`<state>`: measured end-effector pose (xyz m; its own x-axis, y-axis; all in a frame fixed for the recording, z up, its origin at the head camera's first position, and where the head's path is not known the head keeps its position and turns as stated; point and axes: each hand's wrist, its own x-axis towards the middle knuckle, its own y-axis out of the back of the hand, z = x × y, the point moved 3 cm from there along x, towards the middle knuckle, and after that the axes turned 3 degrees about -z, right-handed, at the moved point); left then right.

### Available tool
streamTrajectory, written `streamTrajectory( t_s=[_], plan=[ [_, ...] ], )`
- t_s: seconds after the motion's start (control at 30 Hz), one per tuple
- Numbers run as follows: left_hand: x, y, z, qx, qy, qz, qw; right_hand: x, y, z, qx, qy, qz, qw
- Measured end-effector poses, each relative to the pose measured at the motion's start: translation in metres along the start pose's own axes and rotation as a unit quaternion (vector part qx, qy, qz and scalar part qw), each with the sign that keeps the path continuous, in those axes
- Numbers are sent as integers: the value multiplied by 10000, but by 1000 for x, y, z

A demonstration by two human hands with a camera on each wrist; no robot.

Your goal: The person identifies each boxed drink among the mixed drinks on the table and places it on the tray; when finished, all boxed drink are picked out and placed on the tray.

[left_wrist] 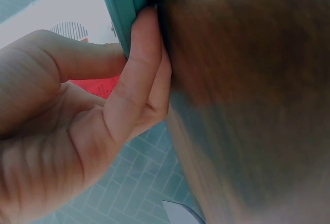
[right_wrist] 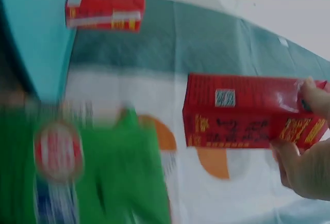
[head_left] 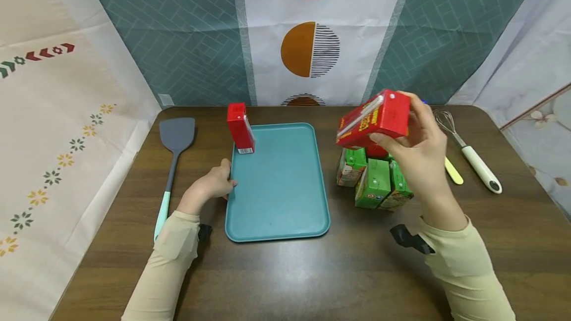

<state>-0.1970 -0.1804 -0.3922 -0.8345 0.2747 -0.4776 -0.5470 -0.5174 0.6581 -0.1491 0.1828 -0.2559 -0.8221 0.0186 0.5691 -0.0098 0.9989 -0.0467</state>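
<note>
My right hand grips a red drink carton by one end, lifted and tilted above several green drink cartons. The right wrist view shows the held carton with a thumb and fingers at its end. At the left edge of the teal tray, my left hand pinches the rim between thumb and fingers, which the left wrist view shows close up. Another red drink carton stands at the tray's far left corner. A further red thing shows partly among the green cartons.
A grey spatula with a mint handle lies left of the tray. On the right lie a whisk with a white handle and a yellow-handled utensil, partly hidden by the right hand. Fabric hangs behind the wooden table.
</note>
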Motion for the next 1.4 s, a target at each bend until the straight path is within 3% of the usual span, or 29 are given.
streamTrajectory(
  t_s=[0.07,0.3,0.5,0.67,0.83,1.03,1.2,1.4],
  plan=[
    [0,1,-1,30,25,10,10000,4,-18,8,-88,-211,-92,9997],
    [-1,0,-2,-67,36,21,10000,15,-82,53,-922,-371,-367,9944],
    [-1,-2,1,-68,26,12,10000,19,-117,90,-1173,-1100,-597,9852],
    [0,-2,2,-109,6,-1,9999,24,-132,110,-1373,-1604,-729,9747],
    [-1,-3,2,-114,43,-9,9999,29,-145,133,-1488,-2037,-1127,9611],
    [0,-3,4,19,37,-48,10000,37,-149,156,-2194,-2004,-1543,9423],
    [1,-1,4,110,55,-24,9999,45,-153,164,-2096,-1958,-1761,9417],
    [1,1,1,-73,66,-82,9999,52,-154,173,-1940,-2116,-2062,9355]
  ],
)
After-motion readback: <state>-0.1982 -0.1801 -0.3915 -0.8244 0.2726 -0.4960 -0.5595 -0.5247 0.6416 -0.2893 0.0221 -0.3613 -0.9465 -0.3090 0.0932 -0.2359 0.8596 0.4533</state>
